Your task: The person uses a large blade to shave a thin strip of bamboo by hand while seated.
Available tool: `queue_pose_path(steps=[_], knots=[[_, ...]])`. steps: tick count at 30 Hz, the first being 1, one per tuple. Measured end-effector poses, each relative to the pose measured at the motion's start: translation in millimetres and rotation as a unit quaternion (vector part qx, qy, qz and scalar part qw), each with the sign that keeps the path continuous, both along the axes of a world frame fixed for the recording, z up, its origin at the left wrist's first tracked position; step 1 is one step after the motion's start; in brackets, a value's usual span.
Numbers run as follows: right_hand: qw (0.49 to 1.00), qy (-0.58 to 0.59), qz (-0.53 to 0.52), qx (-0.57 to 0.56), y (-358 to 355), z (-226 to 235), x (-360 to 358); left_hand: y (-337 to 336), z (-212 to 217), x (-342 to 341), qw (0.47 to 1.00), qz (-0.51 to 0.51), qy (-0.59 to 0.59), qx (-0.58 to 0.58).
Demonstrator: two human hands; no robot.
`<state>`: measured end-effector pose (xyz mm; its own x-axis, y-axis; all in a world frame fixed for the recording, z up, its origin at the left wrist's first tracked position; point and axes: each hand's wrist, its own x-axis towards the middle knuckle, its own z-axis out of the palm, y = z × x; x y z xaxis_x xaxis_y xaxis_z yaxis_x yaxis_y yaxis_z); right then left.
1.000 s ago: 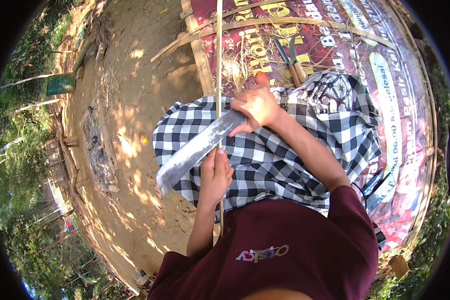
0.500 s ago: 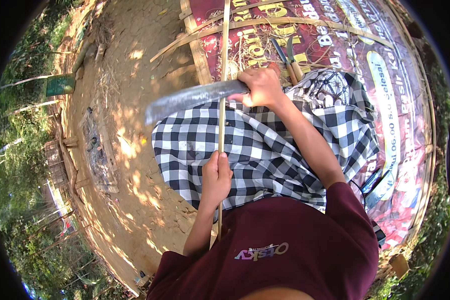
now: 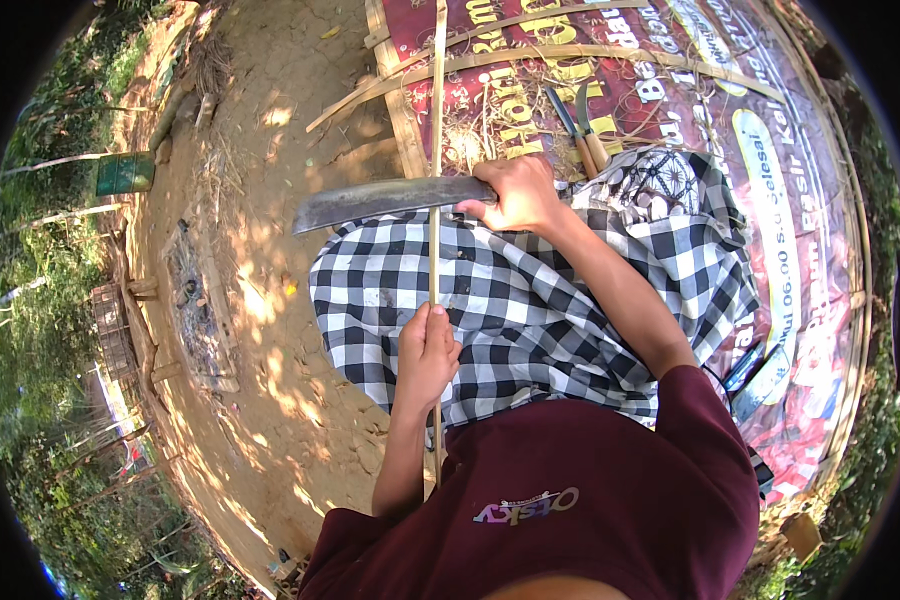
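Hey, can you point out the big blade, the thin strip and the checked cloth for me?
Big blade (image 3: 385,203): head view, middle of its flat side.
Thin strip (image 3: 434,255): head view, its bare middle stretch.
Checked cloth (image 3: 530,305): head view, folds near its middle.

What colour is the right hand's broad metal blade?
Dark grey; the broad metal blade shows best in the head view.

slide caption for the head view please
Left hand grips a thin strip; right hand holds a large knife across it.
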<state>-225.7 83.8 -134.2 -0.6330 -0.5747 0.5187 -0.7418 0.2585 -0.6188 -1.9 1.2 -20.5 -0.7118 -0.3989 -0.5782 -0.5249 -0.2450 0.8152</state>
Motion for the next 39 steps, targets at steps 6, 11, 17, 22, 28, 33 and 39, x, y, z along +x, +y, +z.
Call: queue_pose_path(steps=[6, 11, 17, 22, 28, 33, 39], knots=[[0.975, 0.127, 0.167, -0.066, -2, 12, 22, -3, 1, -2, 1.000, -0.005, 0.012, -0.027], [0.998, 0.040, -0.001, -0.040, 0, -8, -5, -2, -2, -1, 0.999, -0.016, 0.017, -0.036], [0.979, 0.101, 0.165, -0.055, -4, 12, 23, -3, -1, -6, 0.999, -0.008, 0.030, -0.036], [0.998, -0.058, -0.037, 0.010, -1, -4, -13, -2, -4, -1, 0.999, -0.012, 0.010, -0.045], [0.988, 0.098, 0.122, -0.016, -1, 9, 4, -4, -2, 0, 0.999, -0.017, 0.028, -0.040], [0.999, 0.027, 0.024, -0.037, 4, -3, -10, 5, -5, 9, 0.995, -0.045, 0.011, -0.085], [0.989, 0.089, 0.097, -0.063, -5, -2, 0, 1, -8, 2, 0.998, -0.026, 0.030, -0.049]])
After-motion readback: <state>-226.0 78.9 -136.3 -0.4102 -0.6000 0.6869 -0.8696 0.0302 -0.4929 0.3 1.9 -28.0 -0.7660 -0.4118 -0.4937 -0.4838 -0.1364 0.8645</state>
